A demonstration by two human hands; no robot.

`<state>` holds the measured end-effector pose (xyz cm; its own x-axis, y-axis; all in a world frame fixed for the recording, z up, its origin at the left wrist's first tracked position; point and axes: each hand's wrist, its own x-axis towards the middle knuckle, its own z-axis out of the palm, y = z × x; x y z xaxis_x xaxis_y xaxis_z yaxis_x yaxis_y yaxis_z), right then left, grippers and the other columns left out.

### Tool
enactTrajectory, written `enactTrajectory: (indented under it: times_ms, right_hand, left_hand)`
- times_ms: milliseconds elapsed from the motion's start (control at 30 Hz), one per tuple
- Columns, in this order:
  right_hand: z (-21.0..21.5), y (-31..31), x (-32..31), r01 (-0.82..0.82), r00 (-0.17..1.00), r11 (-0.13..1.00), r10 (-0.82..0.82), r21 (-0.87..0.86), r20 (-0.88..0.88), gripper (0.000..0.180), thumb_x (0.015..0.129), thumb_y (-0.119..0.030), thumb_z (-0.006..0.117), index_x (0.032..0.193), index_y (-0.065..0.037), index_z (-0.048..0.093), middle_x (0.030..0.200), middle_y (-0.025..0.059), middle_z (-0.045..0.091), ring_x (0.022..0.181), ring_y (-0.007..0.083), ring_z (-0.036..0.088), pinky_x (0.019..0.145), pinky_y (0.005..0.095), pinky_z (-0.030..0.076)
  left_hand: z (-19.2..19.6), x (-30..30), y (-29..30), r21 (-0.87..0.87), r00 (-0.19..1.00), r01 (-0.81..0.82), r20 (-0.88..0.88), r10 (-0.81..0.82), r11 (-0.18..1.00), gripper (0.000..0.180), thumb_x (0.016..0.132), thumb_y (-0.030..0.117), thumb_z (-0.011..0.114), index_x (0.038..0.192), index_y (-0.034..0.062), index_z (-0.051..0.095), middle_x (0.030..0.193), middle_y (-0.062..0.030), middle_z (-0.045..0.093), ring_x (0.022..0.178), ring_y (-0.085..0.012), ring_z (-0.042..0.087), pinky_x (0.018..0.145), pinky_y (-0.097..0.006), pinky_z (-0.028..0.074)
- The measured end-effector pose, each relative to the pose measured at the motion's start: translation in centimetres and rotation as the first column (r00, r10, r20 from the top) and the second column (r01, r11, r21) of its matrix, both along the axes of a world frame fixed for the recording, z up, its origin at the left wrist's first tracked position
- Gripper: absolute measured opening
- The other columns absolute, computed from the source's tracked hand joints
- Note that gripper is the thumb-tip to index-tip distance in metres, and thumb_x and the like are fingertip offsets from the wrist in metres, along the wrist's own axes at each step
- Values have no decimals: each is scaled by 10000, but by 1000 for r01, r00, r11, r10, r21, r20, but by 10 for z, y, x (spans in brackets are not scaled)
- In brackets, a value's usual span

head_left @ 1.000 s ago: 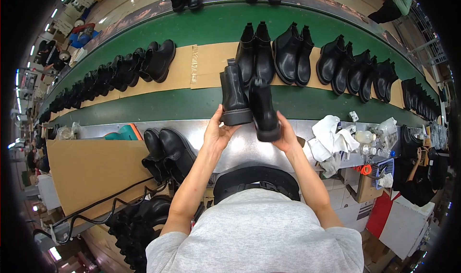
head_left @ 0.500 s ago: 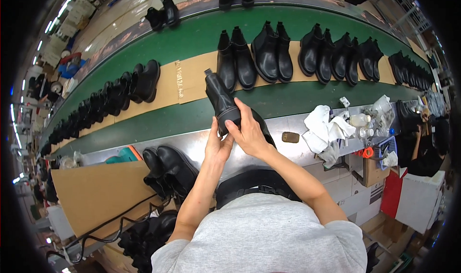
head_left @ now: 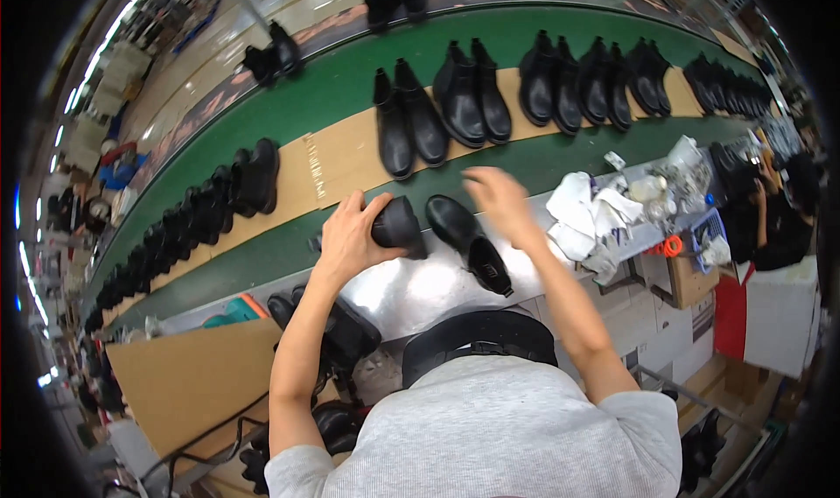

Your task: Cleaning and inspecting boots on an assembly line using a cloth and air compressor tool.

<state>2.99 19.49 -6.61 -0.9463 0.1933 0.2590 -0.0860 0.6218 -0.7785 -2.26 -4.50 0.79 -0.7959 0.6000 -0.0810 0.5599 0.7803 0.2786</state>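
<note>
In the head view, the left hand (head_left: 350, 235) sits just left of centre, fingers curled round a black boot (head_left: 398, 227) and gripping it at its near end above the edge where the shiny metal bench (head_left: 411, 292) meets the green belt (head_left: 289, 95). The right hand (head_left: 499, 200) hovers a little right of centre, blurred, fingers loosely spread and holding nothing. Just below it a second black boot (head_left: 468, 240) lies on its side on the bench, slanting toward the lower right, close beside the held boot but apart from it.

The belt curves across the upper frame, with a brown cardboard strip (head_left: 341, 157) along it. A pair of boots (head_left: 407, 126) stands on the strip straight above the hands; more pairs line it to the right and left. A bare stretch of strip lies upper left of the left hand. White rags (head_left: 591, 213) crowd the bench at the right. A cardboard sheet (head_left: 188, 380) fills the lower left.
</note>
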Motion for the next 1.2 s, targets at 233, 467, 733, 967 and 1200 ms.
enactTrajectory:
  times_ms: [233,467,733,967,1200]
  right_hand:
    - [-145,83,98,-78,830,824,-259,561,495,506,687,-153,726,1113,-12,491,1108,198,481,1039,388,483,857,437,438]
    - [-7,-7,35,25,989,649,96,-760,114,455,849,-118,602,1233,-27,376,950,96,582,712,114,572,461,208,484]
    - [22,-83,-9,-92,977,968,43,-234,-209,316,889,-156,510,1167,-15,457,901,205,627,695,341,625,613,396,497]
    - [18,-86,-2,49,993,971,-72,-232,-91,294,913,-210,469,1139,-23,449,859,219,635,753,366,630,624,423,488]
    - [25,-71,-33,40,993,989,-56,-146,-107,260,885,-172,500,1096,-23,473,774,211,634,703,368,623,580,426,483]
  left_hand:
    - [-12,3,1,165,997,-69,46,62,984,793,498,348,807,1151,39,479,977,-147,565,912,-350,585,737,-425,491]
    - [-13,10,22,125,976,-210,88,200,970,798,510,386,805,1148,40,472,891,-181,625,791,-364,629,680,-449,507]
    - [-27,21,43,150,910,-411,12,414,899,648,576,335,775,1071,34,486,825,-210,624,701,-385,640,585,-464,519]
    - [-21,20,47,129,881,-472,65,468,872,552,638,297,721,1070,26,509,843,-215,643,727,-415,628,607,-475,510]
    - [-15,14,54,96,902,-431,81,425,897,590,611,310,748,1067,16,516,822,-217,643,710,-409,632,604,-468,515]
